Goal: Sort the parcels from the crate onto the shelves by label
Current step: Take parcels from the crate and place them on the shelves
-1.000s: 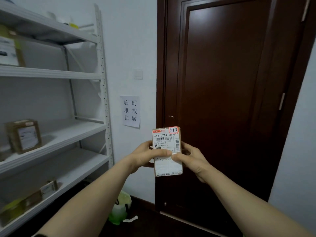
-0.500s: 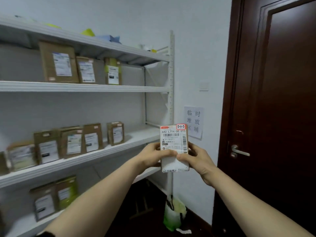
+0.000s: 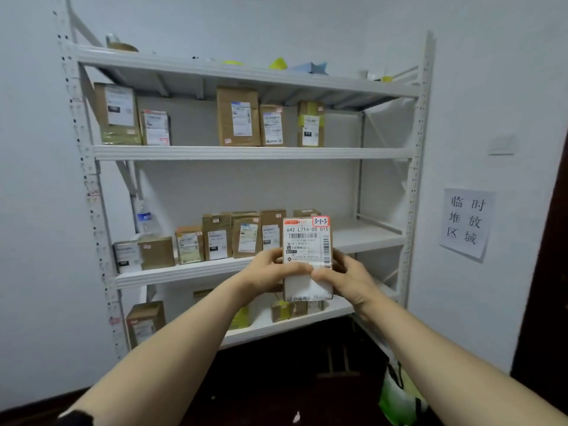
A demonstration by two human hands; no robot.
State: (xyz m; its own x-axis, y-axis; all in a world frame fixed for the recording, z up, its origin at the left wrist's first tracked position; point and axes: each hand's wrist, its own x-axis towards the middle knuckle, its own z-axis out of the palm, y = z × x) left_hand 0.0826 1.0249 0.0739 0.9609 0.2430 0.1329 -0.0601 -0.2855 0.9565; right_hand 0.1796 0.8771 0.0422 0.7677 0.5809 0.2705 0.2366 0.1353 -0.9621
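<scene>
Standing against the white wall, the white metal shelving rack (image 3: 252,153) fills the centre of the view with four shelves. The second shelf carries five upright brown parcels (image 3: 238,121). The third shelf carries a longer parcel row (image 3: 215,238) across its left and middle sections, with a water bottle (image 3: 144,218) behind the left end. The lowest shelf holds several more boxes (image 3: 144,324), partly hidden by the forearms. A paper sign (image 3: 466,222) with printed characters is fixed to the wall right of the rack. A green bag (image 3: 396,398) sits on the dark floor below it.

The task parcel (image 3: 307,241) is held upright in the air in front of the third shelf, label facing the camera. The left grip (image 3: 264,272) holds its left edge, thumb laid across the front. The right grip (image 3: 347,276) holds its right edge in the same way. The two thumb tips lie close together on the lower part of the label. A red-bordered sticker (image 3: 321,221) at the parcel's top right corner reads 3-1-5.
</scene>
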